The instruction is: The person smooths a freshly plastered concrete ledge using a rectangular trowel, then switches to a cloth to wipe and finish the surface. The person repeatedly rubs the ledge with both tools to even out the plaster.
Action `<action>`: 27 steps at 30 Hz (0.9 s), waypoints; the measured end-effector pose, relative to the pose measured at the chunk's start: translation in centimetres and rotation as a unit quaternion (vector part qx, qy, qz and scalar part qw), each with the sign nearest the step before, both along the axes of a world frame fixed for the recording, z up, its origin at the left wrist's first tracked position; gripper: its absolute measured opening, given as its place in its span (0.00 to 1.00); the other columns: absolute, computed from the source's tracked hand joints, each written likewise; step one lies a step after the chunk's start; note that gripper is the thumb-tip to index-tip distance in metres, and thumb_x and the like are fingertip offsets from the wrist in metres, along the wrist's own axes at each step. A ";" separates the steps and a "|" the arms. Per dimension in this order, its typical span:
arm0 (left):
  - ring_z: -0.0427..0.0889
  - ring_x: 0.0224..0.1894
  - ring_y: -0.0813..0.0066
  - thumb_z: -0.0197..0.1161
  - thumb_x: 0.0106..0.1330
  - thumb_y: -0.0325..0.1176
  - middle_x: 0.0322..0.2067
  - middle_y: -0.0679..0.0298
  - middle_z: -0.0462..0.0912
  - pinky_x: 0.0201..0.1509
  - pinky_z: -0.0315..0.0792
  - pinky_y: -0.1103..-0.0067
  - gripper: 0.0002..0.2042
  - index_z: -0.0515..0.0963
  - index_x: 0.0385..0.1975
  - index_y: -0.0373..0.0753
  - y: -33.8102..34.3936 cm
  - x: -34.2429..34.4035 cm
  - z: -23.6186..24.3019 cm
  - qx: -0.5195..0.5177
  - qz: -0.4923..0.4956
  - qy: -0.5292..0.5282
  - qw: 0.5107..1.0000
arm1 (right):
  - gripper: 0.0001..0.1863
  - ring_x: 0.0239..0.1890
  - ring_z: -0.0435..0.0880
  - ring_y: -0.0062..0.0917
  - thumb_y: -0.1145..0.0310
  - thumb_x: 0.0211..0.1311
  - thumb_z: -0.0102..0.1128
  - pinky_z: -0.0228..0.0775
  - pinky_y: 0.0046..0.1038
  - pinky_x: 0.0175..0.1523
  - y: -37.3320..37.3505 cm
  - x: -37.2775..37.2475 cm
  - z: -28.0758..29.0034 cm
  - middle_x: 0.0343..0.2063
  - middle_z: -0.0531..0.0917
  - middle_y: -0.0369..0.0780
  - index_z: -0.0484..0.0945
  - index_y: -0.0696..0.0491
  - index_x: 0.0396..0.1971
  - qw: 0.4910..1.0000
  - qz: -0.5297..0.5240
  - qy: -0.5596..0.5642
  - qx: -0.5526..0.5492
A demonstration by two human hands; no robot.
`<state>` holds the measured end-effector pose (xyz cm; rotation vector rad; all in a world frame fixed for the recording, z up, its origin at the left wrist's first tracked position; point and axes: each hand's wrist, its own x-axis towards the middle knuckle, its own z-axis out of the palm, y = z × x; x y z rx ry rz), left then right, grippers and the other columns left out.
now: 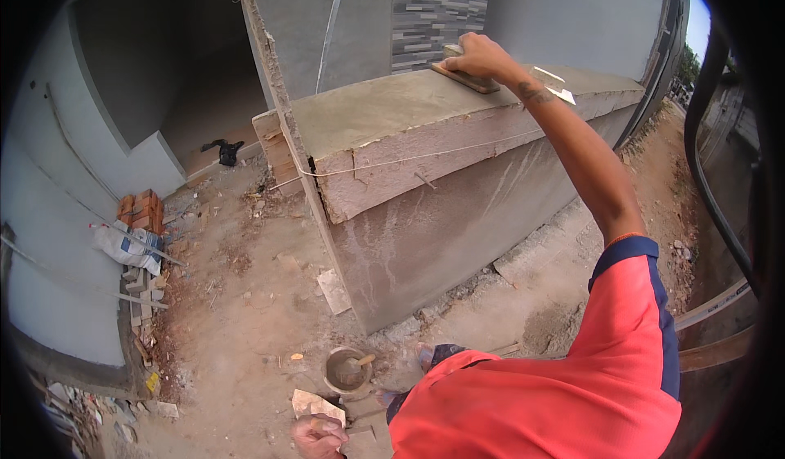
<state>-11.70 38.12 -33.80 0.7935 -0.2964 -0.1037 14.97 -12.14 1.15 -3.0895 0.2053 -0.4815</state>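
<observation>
float [473,81], perhaps wooden, gripped by right hand [485,57], on grey ledge [368,116]

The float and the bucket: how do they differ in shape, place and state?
The float is flat and elongated; the bucket is round and open-topped. The float sits on the wall's top surface, while the bucket stands lower, on the ground. The float is held in the right hand; the bucket is untouched, with a tool in it.

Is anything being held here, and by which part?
The right hand holds a float by its handle; whether the left hand holds anything, I can't tell.
</observation>
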 end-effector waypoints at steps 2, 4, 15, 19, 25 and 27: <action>0.82 0.21 0.72 0.82 0.49 0.26 0.26 0.54 0.85 0.24 0.72 0.81 0.15 0.85 0.34 0.30 -1.8 1.9 1.0 0.001 -0.011 -0.023 1.000 | 0.33 0.41 0.88 0.46 0.44 0.56 0.69 0.78 0.42 0.50 2.9 1.1 -0.7 0.36 0.86 0.58 0.83 0.67 0.35 0.992 0.092 -0.064 0.054; 0.79 0.19 0.76 0.83 0.46 0.25 0.23 0.57 0.83 0.21 0.68 0.82 0.15 0.85 0.31 0.31 -2.9 3.0 2.6 0.070 -0.022 -0.043 0.996 | 0.34 0.43 0.87 0.49 0.44 0.56 0.68 0.77 0.42 0.53 6.0 -2.1 -0.7 0.36 0.86 0.59 0.82 0.68 0.37 0.976 0.200 -0.069 0.053; 0.71 0.23 0.81 0.74 0.62 0.26 0.31 0.62 0.79 0.26 0.64 0.84 0.11 0.82 0.41 0.32 -9.5 7.7 16.7 0.190 0.228 -0.380 0.876 | 0.28 0.31 0.86 0.46 0.49 0.49 0.74 0.75 0.44 0.38 9.9 -9.1 1.2 0.24 0.84 0.51 0.80 0.62 0.31 0.900 0.405 0.055 0.151; 0.84 0.34 0.64 0.60 0.76 0.33 0.37 0.44 0.86 0.42 0.82 0.68 0.18 0.76 0.61 0.33 -12.9 8.4 26.0 0.136 0.170 -0.499 0.839 | 0.24 0.38 0.85 0.43 0.54 0.54 0.77 0.75 0.38 0.40 3.8 -22.5 -1.9 0.33 0.84 0.46 0.82 0.58 0.41 0.836 0.502 0.013 0.220; 0.79 0.28 0.66 0.67 0.61 0.16 0.29 0.57 0.83 0.35 0.73 0.76 0.08 0.84 0.39 0.32 -28.2 13.8 32.8 0.475 0.057 -0.494 0.726 | 0.34 0.46 0.84 0.24 0.48 0.55 0.79 0.73 0.26 0.52 -7.3 -24.3 -20.6 0.43 0.86 0.38 0.82 0.61 0.50 0.583 0.388 0.211 0.682; 0.84 0.33 0.68 0.65 0.65 0.19 0.33 0.56 0.88 0.43 0.77 0.76 0.06 0.85 0.40 0.31 -37.5 17.7 35.1 0.403 0.048 -0.629 0.663 | 0.38 0.51 0.83 0.24 0.43 0.55 0.78 0.72 0.26 0.57 -7.0 -24.0 -27.0 0.47 0.86 0.39 0.82 0.61 0.52 0.508 0.394 0.180 0.744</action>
